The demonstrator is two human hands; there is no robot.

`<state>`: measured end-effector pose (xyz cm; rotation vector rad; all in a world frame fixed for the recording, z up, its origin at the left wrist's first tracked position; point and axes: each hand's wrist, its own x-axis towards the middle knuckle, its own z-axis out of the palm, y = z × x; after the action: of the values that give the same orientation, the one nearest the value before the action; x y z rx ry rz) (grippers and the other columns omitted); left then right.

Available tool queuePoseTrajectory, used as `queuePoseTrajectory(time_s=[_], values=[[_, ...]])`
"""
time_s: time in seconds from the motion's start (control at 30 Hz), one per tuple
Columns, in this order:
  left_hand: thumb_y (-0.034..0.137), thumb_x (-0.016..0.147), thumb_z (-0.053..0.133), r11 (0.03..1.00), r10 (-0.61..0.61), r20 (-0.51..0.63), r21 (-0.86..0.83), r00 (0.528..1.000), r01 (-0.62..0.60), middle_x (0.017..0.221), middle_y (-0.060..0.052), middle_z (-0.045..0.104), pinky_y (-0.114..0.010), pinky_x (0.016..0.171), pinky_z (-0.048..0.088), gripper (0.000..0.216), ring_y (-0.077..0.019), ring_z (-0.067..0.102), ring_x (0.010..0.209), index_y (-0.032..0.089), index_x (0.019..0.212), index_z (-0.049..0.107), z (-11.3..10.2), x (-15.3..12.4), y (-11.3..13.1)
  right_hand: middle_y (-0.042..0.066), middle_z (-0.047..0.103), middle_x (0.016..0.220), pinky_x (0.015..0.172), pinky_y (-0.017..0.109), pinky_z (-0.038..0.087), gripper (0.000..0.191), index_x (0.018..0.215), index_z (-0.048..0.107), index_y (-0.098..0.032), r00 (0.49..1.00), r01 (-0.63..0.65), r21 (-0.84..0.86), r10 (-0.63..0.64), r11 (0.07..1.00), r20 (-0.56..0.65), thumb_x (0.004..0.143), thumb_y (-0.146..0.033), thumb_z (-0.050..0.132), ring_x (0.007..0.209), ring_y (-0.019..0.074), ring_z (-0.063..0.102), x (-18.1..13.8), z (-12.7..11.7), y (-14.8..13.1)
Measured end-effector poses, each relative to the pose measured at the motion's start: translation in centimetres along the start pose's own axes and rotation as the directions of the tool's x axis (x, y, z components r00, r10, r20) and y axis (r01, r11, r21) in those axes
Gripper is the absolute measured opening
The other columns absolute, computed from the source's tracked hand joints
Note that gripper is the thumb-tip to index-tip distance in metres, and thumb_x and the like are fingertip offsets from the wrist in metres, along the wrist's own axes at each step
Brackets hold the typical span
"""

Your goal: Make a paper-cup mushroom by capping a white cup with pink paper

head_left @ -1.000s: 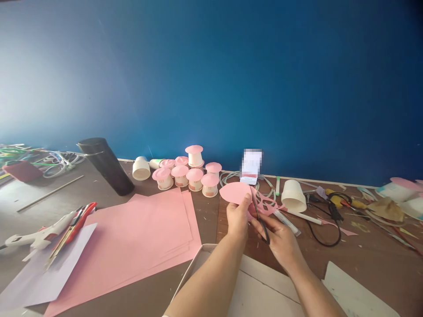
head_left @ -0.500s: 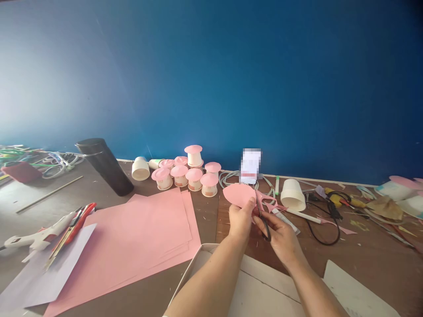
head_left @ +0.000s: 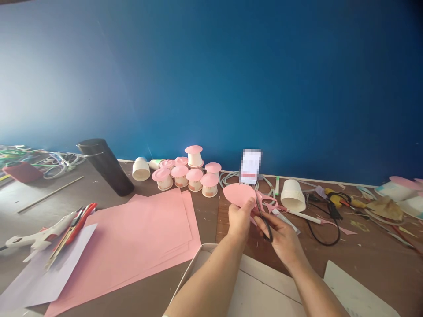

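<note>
The left hand (head_left: 239, 219) pinches a pink disc (head_left: 238, 194) up off the tabletop, near its far edge, so the scissors (head_left: 263, 214) gripped in the right hand (head_left: 281, 238) can trim its rim, offcut (head_left: 268, 204) dangling.
</note>
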<state>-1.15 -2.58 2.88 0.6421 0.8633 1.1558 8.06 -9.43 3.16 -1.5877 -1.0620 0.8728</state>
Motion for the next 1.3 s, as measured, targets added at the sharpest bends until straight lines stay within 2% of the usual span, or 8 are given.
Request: queuePoseTrajectory(time_s=[0.53, 1.03, 1.3], values=[[0.038, 0.066, 0.075, 0.999, 0.046, 0.029, 0.001, 0.999, -0.046, 0.083, -0.012, 0.07, -0.027, 0.064, 0.048, 0.036, -0.0185, 0.064, 0.07, 0.009, 0.087, 0.07, -0.4, 0.73, -0.77, 0.0, 0.064, 0.064, 0.059, 0.026, 0.049, 0.043, 0.104, 0.076, -0.021, 1.0, 0.0, -0.012, 0.0, 1.0, -0.002, 0.068, -0.046, 0.073, 0.061, 0.0165, 0.057, 0.28, -0.15, 0.64], [0.036, 0.065, 0.075, 0.997, 0.064, 0.03, -0.052, 0.998, -0.062, 0.083, -0.01, 0.07, -0.028, 0.069, 0.046, 0.031, -0.0169, 0.062, 0.071, 0.011, 0.083, 0.069, -0.29, 0.84, -0.43, 0.0, 0.066, 0.068, 0.06, 0.024, 0.049, 0.044, 0.106, 0.076, -0.023, 1.0, -0.015, -0.018, 0.015, 1.0, -0.001, 0.069, -0.046, 0.074, 0.061, 0.015, 0.056, 0.34, -0.19, 0.91], [0.036, 0.066, 0.074, 0.997, 0.058, 0.028, -0.051, 0.998, -0.056, 0.08, -0.009, 0.069, -0.026, 0.066, 0.046, 0.029, -0.0156, 0.061, 0.068, 0.012, 0.082, 0.068, -0.33, 0.94, -0.61, 0.0, 0.066, 0.067, 0.059, 0.025, 0.049, 0.041, 0.105, 0.076, -0.023, 1.0, -0.003, -0.046, 0.003, 0.999, -0.009, 0.069, -0.042, 0.072, 0.061, 0.016, 0.058, 0.21, -0.28, 0.65]])
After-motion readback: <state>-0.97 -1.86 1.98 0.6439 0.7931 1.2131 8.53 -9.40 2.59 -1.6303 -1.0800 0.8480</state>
